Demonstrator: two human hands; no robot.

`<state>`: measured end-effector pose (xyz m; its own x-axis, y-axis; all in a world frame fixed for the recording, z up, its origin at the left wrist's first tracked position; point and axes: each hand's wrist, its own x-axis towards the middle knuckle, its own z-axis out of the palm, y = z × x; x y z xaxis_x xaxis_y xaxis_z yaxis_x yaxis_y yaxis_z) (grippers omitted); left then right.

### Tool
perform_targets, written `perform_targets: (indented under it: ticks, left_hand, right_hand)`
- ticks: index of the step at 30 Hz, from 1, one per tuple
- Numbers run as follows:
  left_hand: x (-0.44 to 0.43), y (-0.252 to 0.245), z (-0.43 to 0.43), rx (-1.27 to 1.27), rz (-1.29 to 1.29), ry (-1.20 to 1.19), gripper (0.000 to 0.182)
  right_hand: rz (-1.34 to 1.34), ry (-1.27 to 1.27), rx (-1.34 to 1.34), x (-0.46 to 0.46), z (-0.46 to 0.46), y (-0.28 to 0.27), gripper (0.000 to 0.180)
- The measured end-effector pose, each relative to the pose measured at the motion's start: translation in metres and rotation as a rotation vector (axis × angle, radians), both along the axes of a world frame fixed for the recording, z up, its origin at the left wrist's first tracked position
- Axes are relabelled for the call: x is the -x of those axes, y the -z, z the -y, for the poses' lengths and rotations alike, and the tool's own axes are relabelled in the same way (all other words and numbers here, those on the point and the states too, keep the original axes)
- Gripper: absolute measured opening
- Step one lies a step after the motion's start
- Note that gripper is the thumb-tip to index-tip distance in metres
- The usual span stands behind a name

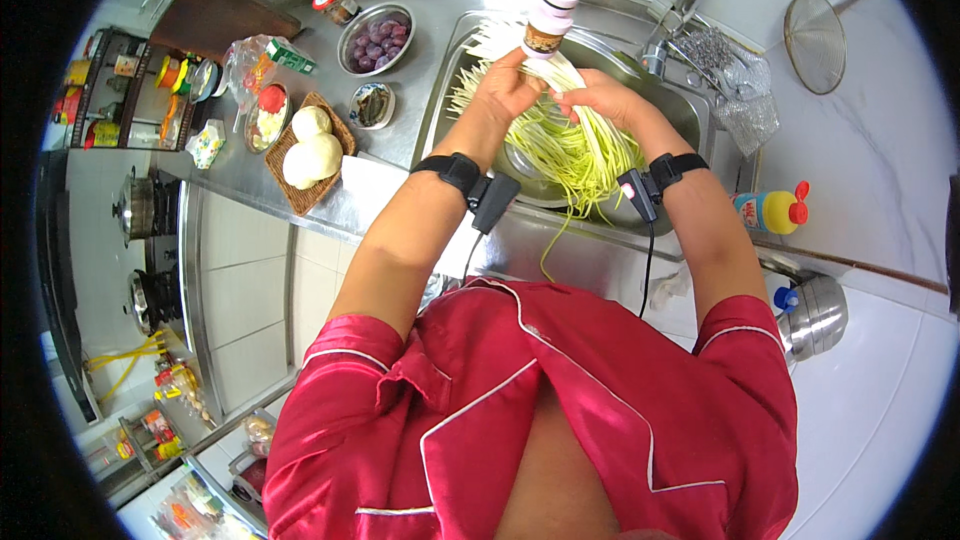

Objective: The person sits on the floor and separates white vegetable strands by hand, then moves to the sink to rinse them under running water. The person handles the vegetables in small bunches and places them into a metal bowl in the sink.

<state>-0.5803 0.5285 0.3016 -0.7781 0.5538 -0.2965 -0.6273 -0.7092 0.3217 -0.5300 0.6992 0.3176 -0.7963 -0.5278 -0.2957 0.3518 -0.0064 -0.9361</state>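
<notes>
Long, thin yellow chives, white at the stems and yellow-green at the leaves, fill much of the stainless-steel sink. My left hand grips some of the white stems just below the tap's filter nozzle. Close on its right, my right hand pinches a bundle whose leaves hang down towards the sink's near side. Part of a metal bowl or strainer shows under the chives. One strand droops over the sink's front edge. Whether water is running I cannot tell.
Left on the steel counter are a bowl of plums, a small patterned bowl, and a wicker basket with two pale round vegetables. A detergent bottle stands right of the sink, below a hanging wire skimmer.
</notes>
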Motion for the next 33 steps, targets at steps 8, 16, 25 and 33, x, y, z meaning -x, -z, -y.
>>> perform_targets:
  ticks: [8, 16, 25, 33]
  left_hand:
    - [-0.01, 0.002, -0.019, 0.151, 0.038, -0.124, 0.022]
    - [-0.02, -0.016, -0.017, 0.588, -0.136, -0.204, 0.024]
    - [-0.004, -0.006, -0.008, 0.206, 0.051, -0.186, 0.037]
    - [-0.015, -0.011, 0.029, 0.504, -0.397, -0.108, 0.051]
  right_hand:
    - [-0.269, 0.281, -0.112, -0.006, 0.009, 0.023, 0.055]
    - [-0.145, 0.173, -0.092, -0.014, 0.011, 0.016, 0.051]
    - [-0.138, 0.136, -0.174, -0.018, 0.005, 0.012, 0.048]
    - [-0.07, 0.136, -0.12, -0.03, -0.009, 0.006, 0.05]
